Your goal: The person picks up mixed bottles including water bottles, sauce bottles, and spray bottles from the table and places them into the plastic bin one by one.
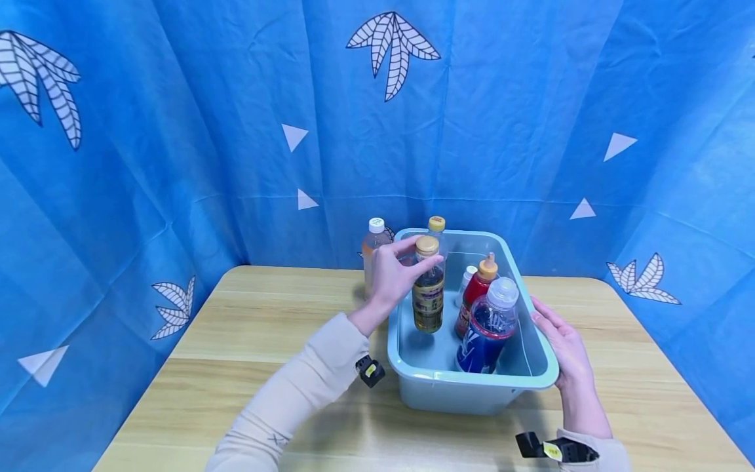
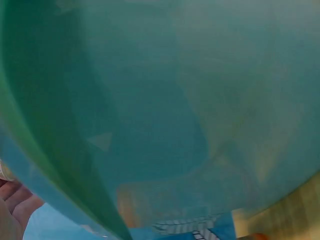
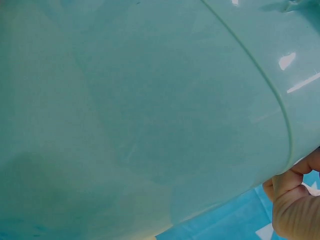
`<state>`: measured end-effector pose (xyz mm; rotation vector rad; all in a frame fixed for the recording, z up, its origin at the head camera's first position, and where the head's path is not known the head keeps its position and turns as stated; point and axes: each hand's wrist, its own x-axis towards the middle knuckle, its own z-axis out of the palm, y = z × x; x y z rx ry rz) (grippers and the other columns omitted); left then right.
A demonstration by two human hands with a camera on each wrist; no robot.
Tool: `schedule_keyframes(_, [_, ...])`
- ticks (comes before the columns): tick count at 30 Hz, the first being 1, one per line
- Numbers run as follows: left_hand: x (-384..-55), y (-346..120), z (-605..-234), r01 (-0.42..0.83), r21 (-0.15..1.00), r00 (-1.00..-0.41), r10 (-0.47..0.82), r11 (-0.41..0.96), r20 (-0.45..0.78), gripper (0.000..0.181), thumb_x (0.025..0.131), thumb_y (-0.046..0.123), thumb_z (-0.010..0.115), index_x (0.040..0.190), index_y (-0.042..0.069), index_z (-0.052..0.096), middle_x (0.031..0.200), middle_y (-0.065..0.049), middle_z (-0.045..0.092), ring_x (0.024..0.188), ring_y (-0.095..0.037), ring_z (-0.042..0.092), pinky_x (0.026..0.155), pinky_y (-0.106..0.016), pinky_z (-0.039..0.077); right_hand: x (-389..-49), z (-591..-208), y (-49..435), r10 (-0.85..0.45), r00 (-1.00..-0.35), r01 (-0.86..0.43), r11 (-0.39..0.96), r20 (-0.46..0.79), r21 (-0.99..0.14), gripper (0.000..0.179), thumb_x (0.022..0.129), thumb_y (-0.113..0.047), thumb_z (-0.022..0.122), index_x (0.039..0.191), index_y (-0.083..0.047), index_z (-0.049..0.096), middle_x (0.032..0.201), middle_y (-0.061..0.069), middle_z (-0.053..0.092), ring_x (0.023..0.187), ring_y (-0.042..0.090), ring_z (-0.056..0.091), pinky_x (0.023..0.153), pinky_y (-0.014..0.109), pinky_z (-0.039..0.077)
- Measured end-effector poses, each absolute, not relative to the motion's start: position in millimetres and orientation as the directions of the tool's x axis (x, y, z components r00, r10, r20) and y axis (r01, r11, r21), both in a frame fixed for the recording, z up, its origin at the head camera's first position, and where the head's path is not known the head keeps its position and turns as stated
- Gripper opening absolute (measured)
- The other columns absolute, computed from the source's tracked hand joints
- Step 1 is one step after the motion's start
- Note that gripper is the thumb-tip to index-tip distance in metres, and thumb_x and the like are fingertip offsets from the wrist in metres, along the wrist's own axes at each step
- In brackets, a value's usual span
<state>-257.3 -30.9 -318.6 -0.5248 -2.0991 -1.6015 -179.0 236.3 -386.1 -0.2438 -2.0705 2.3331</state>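
My left hand (image 1: 390, 274) pinches a bottle of brownish drink (image 1: 428, 298) near its tan cap, thumb on one side and fingers on the other. It hangs upright inside the left part of a light blue plastic basin (image 1: 451, 396). My right hand (image 1: 563, 344) grips the basin's right rim; the right wrist view shows its curled fingers (image 3: 295, 200) at the edge. Within the basin stand a blue-labelled bottle (image 1: 486, 334) with a clear cap, a red squeeze bottle (image 1: 476, 288) with an orange nozzle, and a small white-capped bottle (image 1: 468, 275), partly hidden.
A white-capped bottle of orange drink (image 1: 370, 252) stands on the wooden table (image 1: 265, 341), behind the basin's left side. A yellow-capped bottle (image 1: 437, 225) shows at the basin's back rim, partly hidden by the held bottle. Blue curtain (image 1: 501, 131) hangs behind the table.
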Motion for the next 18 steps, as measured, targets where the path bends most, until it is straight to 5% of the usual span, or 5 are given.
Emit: schedule_keyframes(18, [-273.1, -22.7, -348.4, 0.550, 0.797, -0.828, 0.035, 0.250, 0.560, 0.042, 0.070, 0.029, 0.075, 0.105, 0.009, 0.066, 0.102, -0.004, 0.064, 0.092, -0.012, 0.060, 0.074, -0.032, 0.050, -180.0, -385.3, 235.1, 0.113, -0.989, 0.084, -0.132, -0.099, -0.988, 0.061, 0.088, -0.034, 0.052, 0.139, -0.012, 0.028, 0.097, -0.023, 0.057, 0.088, -0.001, 0.058, 0.073, 0.020, 0.048])
